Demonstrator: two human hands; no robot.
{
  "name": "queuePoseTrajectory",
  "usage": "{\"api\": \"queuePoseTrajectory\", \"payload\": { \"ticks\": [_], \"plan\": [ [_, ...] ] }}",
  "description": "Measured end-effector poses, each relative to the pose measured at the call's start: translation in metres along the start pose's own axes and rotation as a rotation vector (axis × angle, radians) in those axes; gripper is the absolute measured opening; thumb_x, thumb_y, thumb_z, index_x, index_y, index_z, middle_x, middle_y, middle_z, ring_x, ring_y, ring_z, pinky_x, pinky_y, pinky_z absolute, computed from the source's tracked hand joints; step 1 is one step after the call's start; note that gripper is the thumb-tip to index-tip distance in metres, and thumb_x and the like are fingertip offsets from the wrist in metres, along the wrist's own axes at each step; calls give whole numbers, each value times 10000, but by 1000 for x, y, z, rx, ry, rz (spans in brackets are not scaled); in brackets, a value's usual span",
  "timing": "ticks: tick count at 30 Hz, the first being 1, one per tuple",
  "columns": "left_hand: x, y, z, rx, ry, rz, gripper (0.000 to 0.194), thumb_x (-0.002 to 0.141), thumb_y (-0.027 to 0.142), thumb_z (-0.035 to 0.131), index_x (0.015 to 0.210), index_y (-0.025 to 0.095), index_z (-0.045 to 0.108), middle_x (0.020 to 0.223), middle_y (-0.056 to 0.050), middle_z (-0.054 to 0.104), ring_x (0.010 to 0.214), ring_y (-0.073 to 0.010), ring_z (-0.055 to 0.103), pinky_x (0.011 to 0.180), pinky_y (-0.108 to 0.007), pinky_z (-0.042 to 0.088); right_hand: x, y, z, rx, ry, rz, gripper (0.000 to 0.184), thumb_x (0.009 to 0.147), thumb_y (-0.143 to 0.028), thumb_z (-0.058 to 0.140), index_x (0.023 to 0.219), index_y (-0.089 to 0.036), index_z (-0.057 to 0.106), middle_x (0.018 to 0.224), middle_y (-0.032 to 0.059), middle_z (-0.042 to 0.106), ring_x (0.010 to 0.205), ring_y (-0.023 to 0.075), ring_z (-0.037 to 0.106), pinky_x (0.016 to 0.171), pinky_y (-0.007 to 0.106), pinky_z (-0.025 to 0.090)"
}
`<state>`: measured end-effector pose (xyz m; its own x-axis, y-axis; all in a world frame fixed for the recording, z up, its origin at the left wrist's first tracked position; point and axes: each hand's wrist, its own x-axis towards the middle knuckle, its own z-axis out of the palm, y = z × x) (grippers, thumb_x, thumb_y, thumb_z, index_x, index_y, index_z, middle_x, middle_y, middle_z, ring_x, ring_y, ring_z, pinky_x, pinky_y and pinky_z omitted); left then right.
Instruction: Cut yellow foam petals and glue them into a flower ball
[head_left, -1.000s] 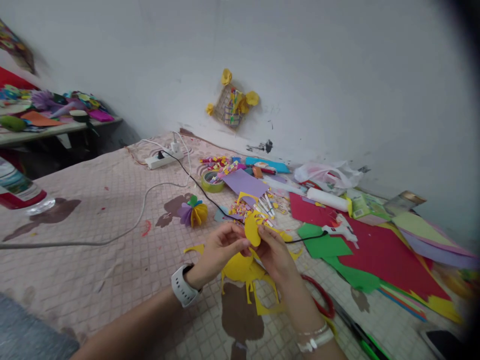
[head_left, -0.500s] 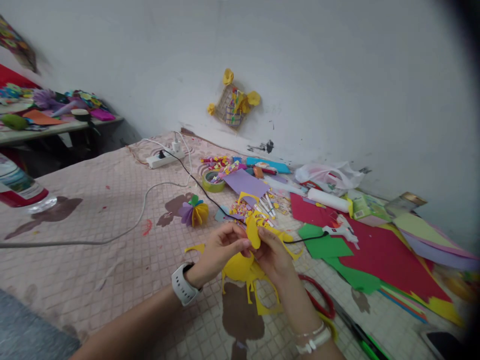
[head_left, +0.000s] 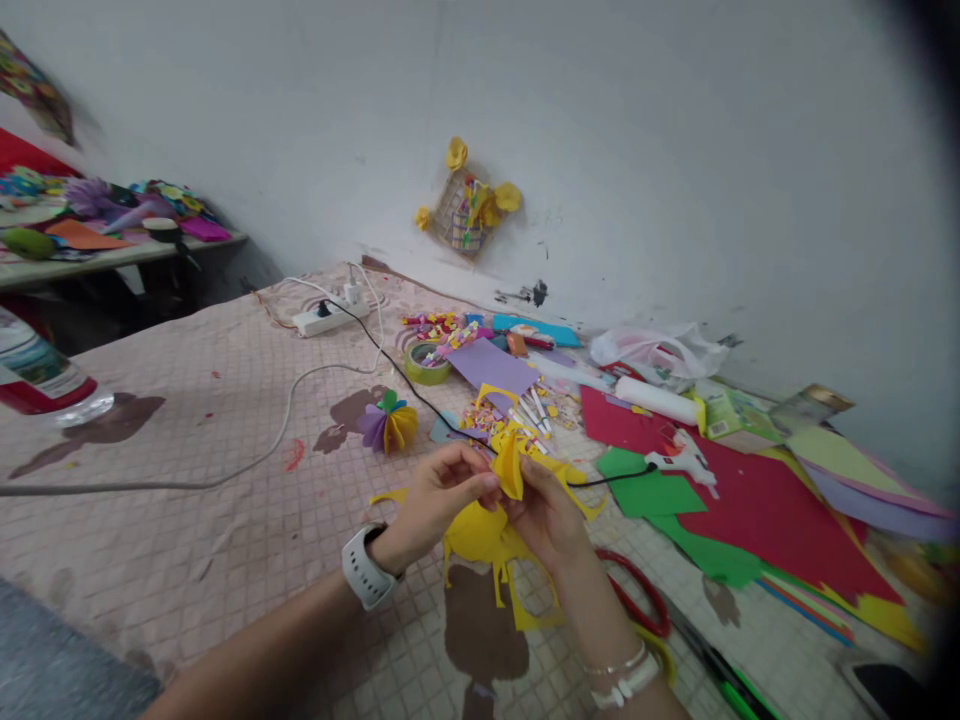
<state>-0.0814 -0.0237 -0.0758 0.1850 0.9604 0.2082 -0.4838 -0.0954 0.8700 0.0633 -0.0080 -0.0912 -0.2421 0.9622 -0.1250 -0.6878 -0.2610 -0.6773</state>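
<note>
Yellow paper flap (head_left: 510, 465) now folded narrow, earlier flat rounded oval.

Inventory, as seen:

Hands, 2: left hand (head_left: 433, 492), right hand (head_left: 546, 518).
Yellow paper cutout (head_left: 510, 462), held between them: 1.
Wristwatch (head_left: 365, 570): 1.
Power strip (head_left: 328, 318): 1.
Cables, 2: white cable (head_left: 283, 425), black cable (head_left: 405, 385).
Tape roll (head_left: 425, 363): 1.
Paper flower ball (head_left: 388, 423): 1.
Hot glue gun (head_left: 679, 468): 1.
Plastic bottle (head_left: 37, 375): 1.
White roll (head_left: 656, 400): 1.
Plastic bag (head_left: 652, 350): 1.
Wall-hung paper basket (head_left: 466, 205): 1.
Red sheet (head_left: 750, 510): 1.
</note>
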Motion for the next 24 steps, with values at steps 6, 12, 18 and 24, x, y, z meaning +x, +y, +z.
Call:
{"api": "queuePoseTrajectory", "payload": {
  "ticks": [6, 12, 18, 24],
  "plan": [
    [-2, -2, -3, 192, 70, 222, 123, 780, 167, 688, 852, 175, 589, 696, 36, 558, 598, -65, 542, 570, -174, 448, 1, 2, -2, 1, 9, -8, 133, 656, -247, 816, 718, -180, 719, 660, -20, 713, 545, 101, 618, 514, 186, 516],
    [-7, -1, -1, 377, 96, 411, 134, 790, 137, 670, 896, 192, 611, 812, 10, 560, 655, -71, 530, 597, -180, 461, 2, 5, -3, 7, 23, -34, 133, 670, -257, 809, 746, -193, 720, 719, -18, 729, 626, 108, 646, 599, 189, 535],
    [-5, 3, 1, 187, 42, 266, 48, 866, 226, 593, 888, 184, 582, 686, 38, 529, 559, -55, 527, 541, -171, 431, -1, 4, 2, 17, 10, -46, 127, 677, -275, 806, 687, -197, 707, 685, -34, 715, 606, 94, 633, 584, 171, 526],
    [-3, 6, 2, 111, 17, 168, 112, 848, 258, 619, 824, 170, 554, 624, 46, 530, 534, -60, 514, 536, -177, 403, -3, 5, 3, 10, 4, -40, 163, 639, -272, 830, 741, -199, 727, 667, -37, 709, 595, 96, 631, 577, 175, 526]
  ]
}}
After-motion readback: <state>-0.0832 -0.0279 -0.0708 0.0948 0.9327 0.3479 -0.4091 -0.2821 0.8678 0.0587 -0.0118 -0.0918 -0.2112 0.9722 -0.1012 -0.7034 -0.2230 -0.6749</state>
